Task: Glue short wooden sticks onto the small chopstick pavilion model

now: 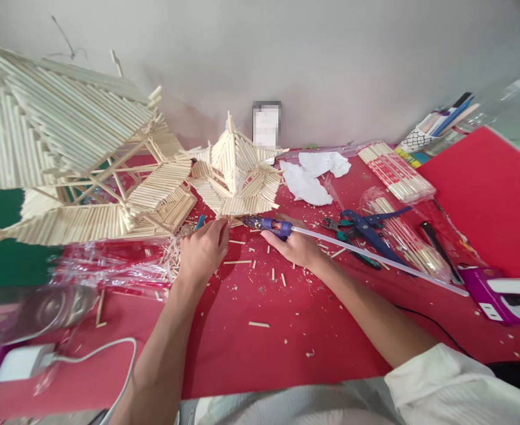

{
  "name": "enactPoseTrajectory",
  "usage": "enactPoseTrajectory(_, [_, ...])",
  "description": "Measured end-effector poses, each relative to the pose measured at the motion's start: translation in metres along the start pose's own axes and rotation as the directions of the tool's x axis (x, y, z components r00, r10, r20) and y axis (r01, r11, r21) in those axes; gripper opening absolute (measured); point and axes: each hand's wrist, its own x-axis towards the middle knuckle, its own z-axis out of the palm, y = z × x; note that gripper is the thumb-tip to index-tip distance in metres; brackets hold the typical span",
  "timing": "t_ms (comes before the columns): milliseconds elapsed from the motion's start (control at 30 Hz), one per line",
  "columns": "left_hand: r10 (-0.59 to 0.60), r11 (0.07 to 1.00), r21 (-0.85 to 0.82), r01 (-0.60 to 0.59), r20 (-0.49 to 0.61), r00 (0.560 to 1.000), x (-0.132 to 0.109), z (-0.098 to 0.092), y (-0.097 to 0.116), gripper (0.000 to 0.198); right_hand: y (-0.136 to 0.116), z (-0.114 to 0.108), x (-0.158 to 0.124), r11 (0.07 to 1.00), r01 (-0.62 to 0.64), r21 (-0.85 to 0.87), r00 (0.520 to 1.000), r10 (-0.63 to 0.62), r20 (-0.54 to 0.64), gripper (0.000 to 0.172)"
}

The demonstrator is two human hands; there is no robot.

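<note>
My right hand (294, 245) is wrapped round a blue hot glue gun (268, 225). A long white glue stick (366, 254) runs out of its back end toward the lower right. The gun's nozzle points left, close to the fingers of my left hand (205, 245). Those fingers are pinched together at the front lower edge of a small roofed model (235, 171) built of wooden sticks; what they hold, if anything, is hidden. At the left stands a larger stick-built house (74, 118) with a sloped roof.
Pliers (352, 242), a blue cutter tool (372, 227), packs of sticks (396, 171) and a purple power strip (499, 295) lie at the right. A phone (267, 124) leans on the wall. Stick offcuts (258, 324) litter the red table (242, 360). A white cable (131, 348) loops at left.
</note>
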Motion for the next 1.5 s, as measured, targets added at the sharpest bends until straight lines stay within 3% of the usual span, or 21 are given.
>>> enactPoseTrajectory(900, [0.008,1.0,0.028,-0.007,-0.046,0.999,0.001,0.002,0.0,0.029,-0.003,0.0,0.001,1.0,-0.003,0.024,0.999,0.002,0.049,0.037])
enactPoseTrajectory(1300, [0.005,0.999,0.037,-0.004,-0.034,0.999,0.0,0.002,0.0,0.029,0.004,-0.003,0.0,0.985,-0.09,0.146,0.993,0.077,0.094,0.041])
enactPoseTrajectory(1500, [-0.01,1.0,0.025,0.01,-0.014,1.0,0.0,0.001,0.001,0.029,0.008,-0.005,-0.001,0.991,-0.113,0.073,0.991,0.107,0.08,0.043])
